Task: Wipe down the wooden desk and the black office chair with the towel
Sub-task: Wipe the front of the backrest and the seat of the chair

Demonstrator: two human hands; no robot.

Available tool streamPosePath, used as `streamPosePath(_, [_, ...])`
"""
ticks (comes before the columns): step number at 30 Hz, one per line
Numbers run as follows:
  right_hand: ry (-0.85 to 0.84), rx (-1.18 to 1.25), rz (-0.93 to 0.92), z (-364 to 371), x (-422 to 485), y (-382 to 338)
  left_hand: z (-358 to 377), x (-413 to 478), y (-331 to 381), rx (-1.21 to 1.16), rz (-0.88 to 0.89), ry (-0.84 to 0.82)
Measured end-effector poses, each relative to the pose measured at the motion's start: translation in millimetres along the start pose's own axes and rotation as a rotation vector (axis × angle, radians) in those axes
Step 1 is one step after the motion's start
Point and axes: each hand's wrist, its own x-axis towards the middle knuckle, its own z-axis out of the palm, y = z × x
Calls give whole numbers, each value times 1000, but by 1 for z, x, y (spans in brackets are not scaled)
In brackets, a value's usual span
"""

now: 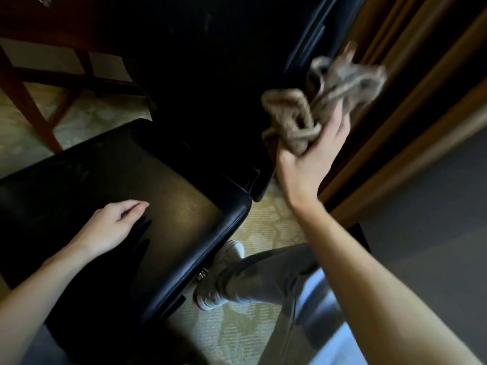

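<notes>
Here, in the head camera's view, a person's right hand (311, 151) grips a bunched towel (324, 98) at the right edge of the backrest (210, 61) of the black office chair (105, 175). The fingers and thumb curl round the lower end of the cloth, palm turned toward the chair. The towel is tan-grey, crumpled into thick folds and rope-like twists. Its upper part fans out loose above the fingers and is smeared by motion blur. Whether the cloth touches the backrest cannot be told through the blur.

The left hand (110, 225) lies low over the chair's seat, near its front half, fingers loosely bent and close together, holding nothing. A dim reflection of the fingers shows in the upholstery just beneath them.

The chair is glossy black, with a square padded seat that catches a patch of warm light at its centre and a bright line along its rounded right edge. The backrest stands tall and very dark behind it.

The wooden desk (31, 106) is at upper left beyond the chair, reddish-brown, with slanting legs and a crossbar over patterned pale carpet (266, 227). A white shoe (218, 280) and a grey trouser leg (268, 275) stand just right of the seat. Brown wooden trim (421, 88) runs along the right.
</notes>
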Motion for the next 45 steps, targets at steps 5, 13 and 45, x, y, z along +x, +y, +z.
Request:
streamPosePath(5, [-116, -204, -99, 44, 20, -11, 9, -1, 5, -11, -2, 16])
streamPosePath(13, [-648, -224, 415, 69, -126, 62, -13, 0, 12, -33, -2, 78])
streamPosePath(45, [-786, -298, -290, 294, -107, -139, -185, -54, -42, 218, -216, 354])
